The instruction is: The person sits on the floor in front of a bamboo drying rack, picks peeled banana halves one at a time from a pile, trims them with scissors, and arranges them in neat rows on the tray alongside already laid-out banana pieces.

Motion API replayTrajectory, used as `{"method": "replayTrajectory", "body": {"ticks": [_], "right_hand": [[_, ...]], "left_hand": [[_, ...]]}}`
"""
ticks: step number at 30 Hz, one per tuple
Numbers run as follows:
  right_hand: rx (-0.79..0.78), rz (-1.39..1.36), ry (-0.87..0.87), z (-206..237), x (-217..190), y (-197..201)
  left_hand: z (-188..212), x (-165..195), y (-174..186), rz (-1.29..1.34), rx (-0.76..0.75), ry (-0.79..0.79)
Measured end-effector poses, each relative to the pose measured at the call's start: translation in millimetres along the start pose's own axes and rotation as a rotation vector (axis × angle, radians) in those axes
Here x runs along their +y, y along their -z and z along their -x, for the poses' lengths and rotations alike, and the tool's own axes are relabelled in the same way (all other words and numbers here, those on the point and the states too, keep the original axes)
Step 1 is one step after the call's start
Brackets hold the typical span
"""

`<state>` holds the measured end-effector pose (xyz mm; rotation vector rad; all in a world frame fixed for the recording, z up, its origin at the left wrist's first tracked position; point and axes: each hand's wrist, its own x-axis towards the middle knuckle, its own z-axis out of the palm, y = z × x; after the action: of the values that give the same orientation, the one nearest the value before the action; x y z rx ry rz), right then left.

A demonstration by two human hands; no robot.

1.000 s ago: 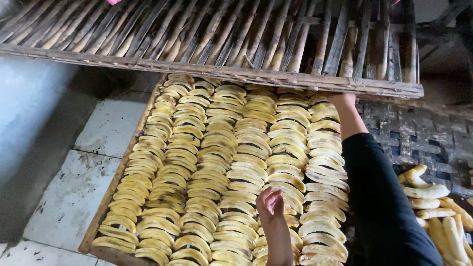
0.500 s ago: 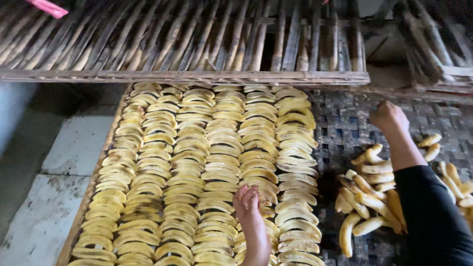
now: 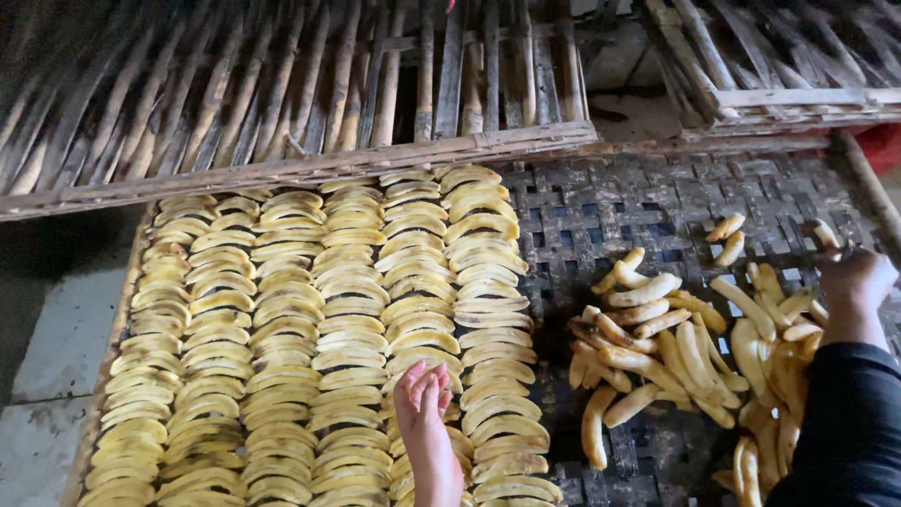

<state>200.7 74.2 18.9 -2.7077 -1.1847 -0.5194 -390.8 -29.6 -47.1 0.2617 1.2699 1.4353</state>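
Several columns of yellow banana slices [image 3: 319, 338] lie in overlapping rows on a woven bamboo mat [image 3: 601, 216]. My left hand [image 3: 422, 399] rests flat on the slices near the bottom middle, fingers together and pointing away, holding nothing. My right hand [image 3: 854, 282], in a black sleeve, reaches over a loose pile of peeled bananas [image 3: 676, 347] at the right; its fingers curl down among them, and I cannot tell whether it grips one.
A slatted bamboo rack [image 3: 300, 94] leans along the far side of the mat, with a second rack [image 3: 779, 56] at the upper right. A pale tiled floor [image 3: 56, 376] shows at the left edge. A red object [image 3: 882, 145] sits at the far right.
The view has swung to the right, bringing the loose banana pile into sight. My right hand moved from the far edge of the rows out over that pile. My left hand stays on the slices.
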Motion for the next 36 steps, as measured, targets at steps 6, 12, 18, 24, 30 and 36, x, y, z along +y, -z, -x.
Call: {"method": "replayTrajectory", "body": {"ticks": [6,12,18,24,30,36], "right_hand": [[-0.068,-0.089,-0.105,-19,-3,7],[-0.241,-0.529,-0.298,-34,-14,0],[0.271,-0.342,0.057,-37,-60,-4],[-0.410,-1.497,-0.256,7,-219,-8],[-0.871,-1.890,-0.445,80,-359,-8],[-0.759,-1.885,-0.259,91,-427,12]], "left_hand": [[4,0,-5,0.024,0.009,-0.017],[4,2,-8,0.043,0.026,0.034],[8,5,-10,0.048,0.020,0.062],[3,-5,-6,0.066,-0.015,0.047],[-6,-17,-2,0.095,-0.036,0.011],[-1,-12,2,0.109,-0.058,0.012]]}}
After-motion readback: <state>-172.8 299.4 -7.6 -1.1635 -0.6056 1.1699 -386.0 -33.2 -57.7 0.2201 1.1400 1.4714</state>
